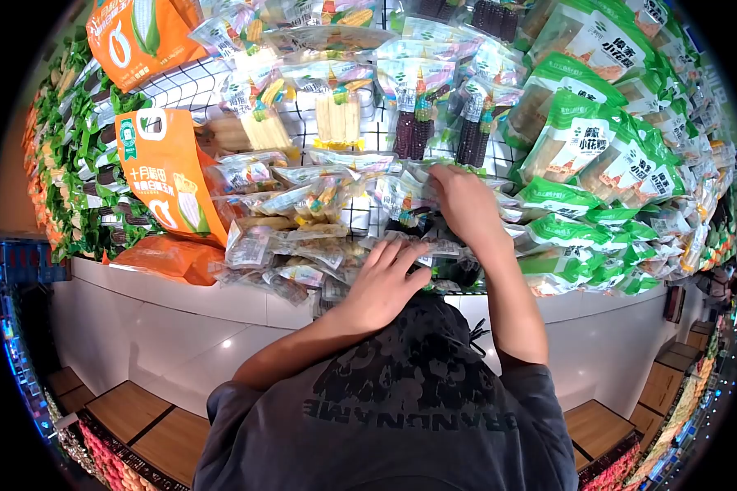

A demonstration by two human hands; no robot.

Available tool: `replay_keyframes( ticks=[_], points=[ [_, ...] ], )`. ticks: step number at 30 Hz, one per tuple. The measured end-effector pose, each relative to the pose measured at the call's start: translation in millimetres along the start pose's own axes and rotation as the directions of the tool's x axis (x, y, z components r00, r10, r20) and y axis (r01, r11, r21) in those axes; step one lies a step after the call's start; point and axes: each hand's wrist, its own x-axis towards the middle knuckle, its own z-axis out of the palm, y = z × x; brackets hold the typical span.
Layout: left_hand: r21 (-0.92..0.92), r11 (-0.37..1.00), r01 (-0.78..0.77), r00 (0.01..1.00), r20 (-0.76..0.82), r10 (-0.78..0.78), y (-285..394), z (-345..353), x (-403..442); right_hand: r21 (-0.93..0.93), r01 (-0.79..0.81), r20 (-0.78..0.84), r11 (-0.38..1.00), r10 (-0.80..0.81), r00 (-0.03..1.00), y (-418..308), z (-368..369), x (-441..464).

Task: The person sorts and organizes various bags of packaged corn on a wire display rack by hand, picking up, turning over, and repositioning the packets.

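Observation:
Clear packs of dark purple corn (413, 135) stand in the middle of the display, with packs of pale yellow corn (337, 121) to their left. My right hand (464, 200) reaches over the lower rows, its bent fingertips at the top edge of a clear pack (405, 192) below the purple corn. Nearer my body, my left hand (391, 274) rests on the front packs, fingers bent and somewhat apart, touching plastic at the display's front edge. What the right fingertips pinch, if anything, is hidden.
Orange corn bags (170, 176) stand at the left, one lying flat. Green and clear bags (577, 139) fill the right side. Behind the packs is a white wire grid (303, 123). The white curved counter front (172, 315) borders my body; wooden boxes (131, 409) stand below.

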Motion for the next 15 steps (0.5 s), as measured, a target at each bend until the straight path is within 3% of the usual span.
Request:
replay_keyframes(
  ticks=[4,11,15],
  points=[
    [0.012,1.000,0.005,1.000,0.010,-0.005,-2.7,2.3,-0.2,0.073,-0.074,0.135,0.995,0.063,0.989,-14.6,-1.3,7.8],
    [0.001,1.000,0.021,1.000,0.015,-0.021,-5.1,7.0,-2.2,-0.020,-0.063,0.133,0.998,0.066,0.989,-5.5,5.0,8.9],
    [-0.003,0.999,0.032,0.999,-0.007,-0.032,-5.4,7.6,-1.3,0.072,-0.026,0.094,0.997,0.020,0.995,14.6,-8.0,5.0]
  ],
)
